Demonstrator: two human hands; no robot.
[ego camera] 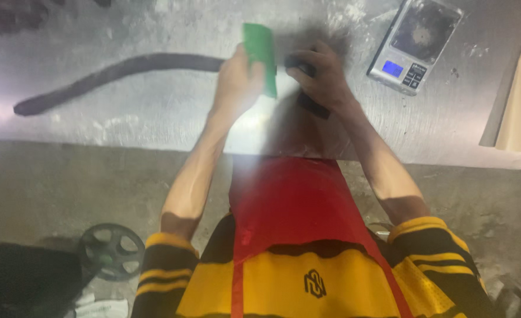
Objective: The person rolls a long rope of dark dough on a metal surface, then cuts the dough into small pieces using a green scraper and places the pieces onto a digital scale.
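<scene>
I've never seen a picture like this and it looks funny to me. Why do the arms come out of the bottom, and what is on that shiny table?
The camera sits on a person's head and looks down, so you see their own arms and yellow, black and red shirt from above. There is just this one picture. The left hand holds a flat green scraper. The right hand has its grip on a small dark lump. A long dark rope of what may be dough lies across the metal table and ends at the left hand. A small kitchen scale with a blue screen sits at the top right. Down on the floor, by the left arm, is a dark wheel.
</scene>
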